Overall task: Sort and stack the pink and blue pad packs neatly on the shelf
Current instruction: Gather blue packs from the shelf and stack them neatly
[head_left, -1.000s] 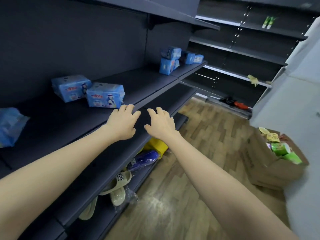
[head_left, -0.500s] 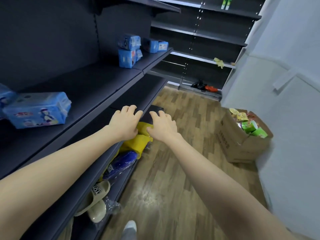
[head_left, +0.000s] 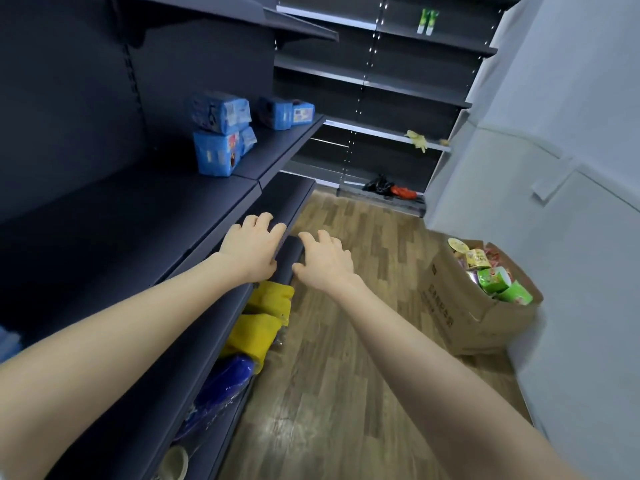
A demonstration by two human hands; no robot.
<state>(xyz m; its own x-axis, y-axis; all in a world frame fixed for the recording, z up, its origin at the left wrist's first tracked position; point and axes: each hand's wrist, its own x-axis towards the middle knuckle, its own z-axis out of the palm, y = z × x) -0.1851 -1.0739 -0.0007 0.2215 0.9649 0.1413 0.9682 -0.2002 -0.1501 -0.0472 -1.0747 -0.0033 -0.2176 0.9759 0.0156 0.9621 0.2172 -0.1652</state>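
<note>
Turned down the aisle: shelf (head_left: 145,216) slid left, nearer packs dropped out of view. Ahead, blue packs (head_left: 221,140) sat at its far end, no pink seen. L hand (head_left: 251,251) & R hand (head_left: 325,261) stayed empty, fingers loosely bent, by shelf edge. Prob. fetching those next.

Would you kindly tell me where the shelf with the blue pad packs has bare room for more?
The shelf lies bare on the near side of the stacked blue packs, to its front edge. A narrow gap separates that stack from the far blue packs. Around the yellow packs below it is crowded.
</note>
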